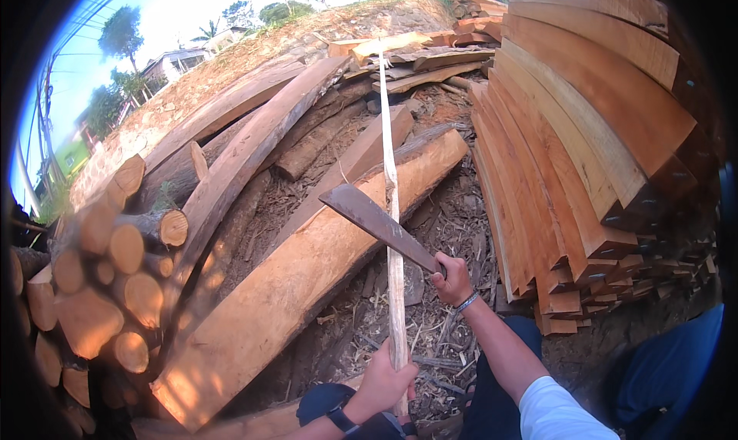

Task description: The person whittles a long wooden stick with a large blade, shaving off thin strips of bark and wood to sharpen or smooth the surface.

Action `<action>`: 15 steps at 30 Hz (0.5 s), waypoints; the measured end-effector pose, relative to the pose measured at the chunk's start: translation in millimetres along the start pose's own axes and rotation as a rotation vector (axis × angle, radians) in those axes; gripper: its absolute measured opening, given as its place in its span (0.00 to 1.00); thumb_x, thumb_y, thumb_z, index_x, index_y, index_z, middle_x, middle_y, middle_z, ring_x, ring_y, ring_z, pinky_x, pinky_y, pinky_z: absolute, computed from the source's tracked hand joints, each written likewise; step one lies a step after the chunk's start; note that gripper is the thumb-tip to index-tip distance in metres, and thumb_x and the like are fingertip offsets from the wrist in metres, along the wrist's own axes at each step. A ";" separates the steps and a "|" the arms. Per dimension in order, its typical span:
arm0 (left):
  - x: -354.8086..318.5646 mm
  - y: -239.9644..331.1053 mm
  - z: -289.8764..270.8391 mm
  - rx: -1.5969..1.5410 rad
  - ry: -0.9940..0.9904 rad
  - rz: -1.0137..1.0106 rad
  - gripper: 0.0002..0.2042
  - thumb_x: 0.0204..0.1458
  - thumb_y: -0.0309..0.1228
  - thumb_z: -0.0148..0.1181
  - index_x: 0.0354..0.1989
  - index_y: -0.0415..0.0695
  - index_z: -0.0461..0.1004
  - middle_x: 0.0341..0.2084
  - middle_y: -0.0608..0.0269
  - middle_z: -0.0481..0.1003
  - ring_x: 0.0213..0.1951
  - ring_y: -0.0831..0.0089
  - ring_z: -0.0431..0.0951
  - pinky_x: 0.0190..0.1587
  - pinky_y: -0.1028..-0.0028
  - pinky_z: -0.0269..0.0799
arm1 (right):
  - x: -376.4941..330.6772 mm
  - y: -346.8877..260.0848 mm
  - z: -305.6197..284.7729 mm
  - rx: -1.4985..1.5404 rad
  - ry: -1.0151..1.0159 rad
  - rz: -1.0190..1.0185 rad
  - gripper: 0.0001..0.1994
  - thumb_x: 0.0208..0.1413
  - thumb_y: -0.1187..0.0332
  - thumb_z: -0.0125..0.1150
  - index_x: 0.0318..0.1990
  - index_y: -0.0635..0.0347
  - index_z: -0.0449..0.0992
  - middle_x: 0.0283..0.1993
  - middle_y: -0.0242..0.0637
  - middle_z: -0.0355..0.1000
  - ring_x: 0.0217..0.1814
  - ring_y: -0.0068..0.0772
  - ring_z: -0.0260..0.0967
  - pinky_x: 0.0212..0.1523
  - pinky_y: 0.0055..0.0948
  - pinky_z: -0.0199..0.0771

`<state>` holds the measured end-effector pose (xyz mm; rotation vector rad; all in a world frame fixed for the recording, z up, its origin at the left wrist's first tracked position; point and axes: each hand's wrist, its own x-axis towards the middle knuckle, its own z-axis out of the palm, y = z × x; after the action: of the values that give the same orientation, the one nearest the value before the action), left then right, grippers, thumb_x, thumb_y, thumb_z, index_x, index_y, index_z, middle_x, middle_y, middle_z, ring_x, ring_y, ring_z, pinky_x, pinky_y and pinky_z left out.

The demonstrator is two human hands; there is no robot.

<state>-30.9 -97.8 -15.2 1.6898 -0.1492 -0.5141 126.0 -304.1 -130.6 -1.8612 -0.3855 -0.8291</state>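
Observation:
My left hand point(382, 380) is wrapped round the lower end of a long, thin, pale wooden pole point(397, 302), which runs away from me up the middle of the view. In my right hand point(452, 281) is the handle of a machete point(377, 226) with a broad dark blade. The blade lies across the pole, pointing up and to the left; whether its edge touches the wood I cannot tell. Below them a large split log point(284, 286) with a pale orange face lies slanting, and the pole passes over its far part.
Tall stacked sawn beams point(569, 148) stand close on my right. Cut round logs point(142, 298) are piled at the left, beside a long curved slab point(254, 144). Wood chips point(453, 248) litter the ground. Someone's blue clothing point(676, 363) shows at the lower right.

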 end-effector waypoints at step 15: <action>11.3 -10.3 -1.8 0.208 0.118 0.061 0.22 0.59 0.35 0.56 0.51 0.31 0.57 0.17 0.62 0.73 0.18 0.75 0.76 0.22 0.75 0.72 | -12.1 1.3 18.5 0.143 -0.018 0.041 0.41 0.50 0.24 0.38 0.22 0.63 0.62 0.14 0.42 0.57 0.16 0.46 0.62 0.19 0.38 0.58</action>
<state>-22.0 -98.5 -27.8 1.9071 -0.1725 -0.3612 125.0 -286.9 -144.4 -1.7393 -0.4063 -0.7383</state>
